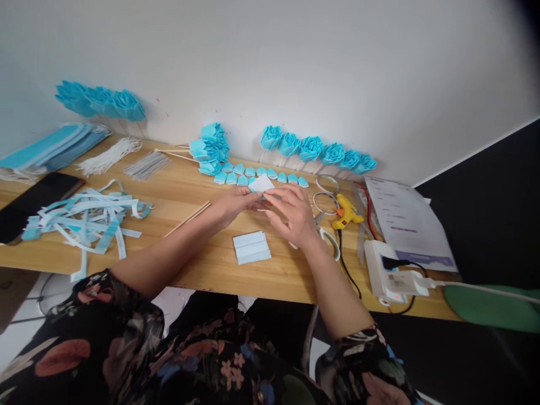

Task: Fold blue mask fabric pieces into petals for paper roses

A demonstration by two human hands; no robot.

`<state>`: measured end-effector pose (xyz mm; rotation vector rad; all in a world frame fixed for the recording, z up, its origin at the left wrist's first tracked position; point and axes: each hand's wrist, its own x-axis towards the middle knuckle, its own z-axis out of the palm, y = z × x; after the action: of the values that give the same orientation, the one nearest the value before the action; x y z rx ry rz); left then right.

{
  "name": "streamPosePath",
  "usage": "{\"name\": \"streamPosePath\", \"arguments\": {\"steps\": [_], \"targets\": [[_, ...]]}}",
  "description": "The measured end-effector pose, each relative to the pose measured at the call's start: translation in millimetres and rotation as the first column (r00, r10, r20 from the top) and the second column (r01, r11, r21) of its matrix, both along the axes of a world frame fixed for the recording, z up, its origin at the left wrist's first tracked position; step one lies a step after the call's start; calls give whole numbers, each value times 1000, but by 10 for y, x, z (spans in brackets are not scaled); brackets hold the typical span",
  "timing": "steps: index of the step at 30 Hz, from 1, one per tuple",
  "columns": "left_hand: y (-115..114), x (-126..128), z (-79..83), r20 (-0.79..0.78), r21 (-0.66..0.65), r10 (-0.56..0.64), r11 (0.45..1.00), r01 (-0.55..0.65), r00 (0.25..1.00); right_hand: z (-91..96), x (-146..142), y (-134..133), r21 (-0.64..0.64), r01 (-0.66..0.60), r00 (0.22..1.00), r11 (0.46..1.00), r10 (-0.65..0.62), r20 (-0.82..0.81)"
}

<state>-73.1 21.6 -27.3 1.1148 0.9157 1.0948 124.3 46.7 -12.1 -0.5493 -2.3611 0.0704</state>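
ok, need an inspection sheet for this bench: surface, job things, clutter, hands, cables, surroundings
Surface: wooden table, crowded.
Job's things: pale piece held just above the table; stack nearer the person; petals in a row behind.
Clutter: strips, phone, masks, skewer, scissors, papers.
Hands: left hand and right hand both pinch the piece.
Cables: black cable from glue gun drops over the front edge; power strip has a plug in it.
Surroundings: white wall; flowers lean on it.
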Motion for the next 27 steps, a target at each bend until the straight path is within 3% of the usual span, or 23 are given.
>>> {"name": "streamPosePath", "arguments": {"steps": [7,13,17,20,23,27], "targets": [[-6,2,22,43,2,-22,1000,22,999,-11,10,24,16,10,1000,1000,-9,-29],[-21,12,47,-34,30,0,1000,1,999,-13,6,15,-79,36,999,996,-38,-12],[-10,1,22,-25,23,63,998,-63,998,-9,20,18,-216,34,993,976,-58,-103],[8,-15,8,-4,19,79,997,-79,997,-17,59,48,-428,-28,968,903,-82,-237],[17,-23,14,11,22,97,995,-97,995,-62,91,97,-628,-167,932,760,-85,-351],[12,-8,37,-9,49,114,992,-114,993,-149,96,139,-757,-298,904,582,-82,-419]]}}
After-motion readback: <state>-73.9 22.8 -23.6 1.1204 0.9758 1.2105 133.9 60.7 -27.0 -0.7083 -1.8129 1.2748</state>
